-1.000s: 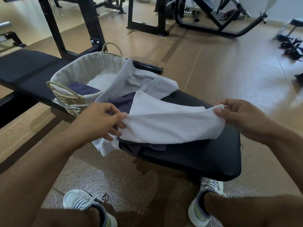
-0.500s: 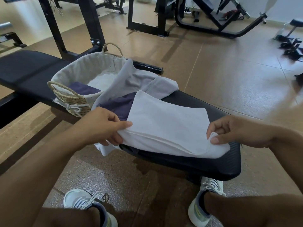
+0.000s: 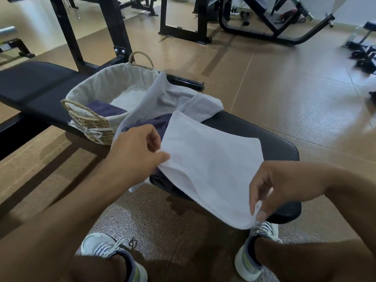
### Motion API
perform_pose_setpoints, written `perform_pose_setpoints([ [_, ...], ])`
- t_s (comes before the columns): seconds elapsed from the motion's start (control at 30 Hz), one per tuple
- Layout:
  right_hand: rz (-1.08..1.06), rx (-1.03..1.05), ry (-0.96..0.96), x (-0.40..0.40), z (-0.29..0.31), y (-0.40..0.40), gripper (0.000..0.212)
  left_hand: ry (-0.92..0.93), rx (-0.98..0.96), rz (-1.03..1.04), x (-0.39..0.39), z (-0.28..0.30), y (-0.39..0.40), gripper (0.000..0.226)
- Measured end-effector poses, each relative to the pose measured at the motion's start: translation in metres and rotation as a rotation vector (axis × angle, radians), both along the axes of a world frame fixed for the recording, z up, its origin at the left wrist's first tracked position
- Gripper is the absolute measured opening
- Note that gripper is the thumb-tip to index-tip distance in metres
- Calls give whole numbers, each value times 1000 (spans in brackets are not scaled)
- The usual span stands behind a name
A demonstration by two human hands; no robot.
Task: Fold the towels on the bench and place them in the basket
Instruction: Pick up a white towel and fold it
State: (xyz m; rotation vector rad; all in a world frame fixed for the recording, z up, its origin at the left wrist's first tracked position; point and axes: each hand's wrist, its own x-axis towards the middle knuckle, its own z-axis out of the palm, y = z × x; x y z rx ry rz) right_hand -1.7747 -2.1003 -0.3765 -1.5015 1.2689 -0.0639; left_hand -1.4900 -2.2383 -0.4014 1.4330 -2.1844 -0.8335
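A white towel (image 3: 209,163) lies spread over the near end of the black bench (image 3: 270,139), its near edge hanging past the pad. My left hand (image 3: 136,151) pinches its near left corner. My right hand (image 3: 284,186) pinches the near right corner, low and close to me. Under the white towel lie a dark purple towel (image 3: 156,124) and a light grey towel (image 3: 179,98), the grey one draped against the basket. The woven basket (image 3: 89,121) with a pale cloth lining stands on the bench to the left, and a folded purple towel (image 3: 103,107) lies inside it.
Black gym machine frames (image 3: 183,21) stand on the tan floor behind the bench, and an upright post (image 3: 114,33) rises just behind the basket. Dumbbells (image 3: 364,55) lie at the far right. My two white trainers (image 3: 114,255) are on the floor below the bench.
My right hand has pulled the towel's right corner down and toward me, over the bench's near edge. My left hand has kept its corner and shifted slightly nearer. The towel now lies flatter.
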Motion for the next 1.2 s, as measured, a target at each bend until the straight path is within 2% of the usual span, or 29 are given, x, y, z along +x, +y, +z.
perform_pose_setpoints([
  [0.13,34,-61,-47,51,7,6,15,261,-31,45,-11,3,10,25],
  [0.27,87,-93,-149,97,7,10,19,581,189,87,-22,6,18,22],
  [0.37,58,-151,-191,113,3,13,19,669,318,45,-28,6,23,19],
  [0.47,-112,-281,-212,112,2,7,16,689,402,-82,-31,6,29,16],
  [0.6,-421,-559,-199,90,6,-4,12,668,393,-222,-33,9,36,11],
  [0.73,-546,-704,-198,71,8,-7,16,639,400,-256,-31,11,37,13],
  [0.9,-597,-811,-123,64,2,-11,16,591,405,-311,-32,9,36,14],
  [1.2,-556,-811,-50,65,-1,-13,21,523,421,-389,-31,8,39,30],
])
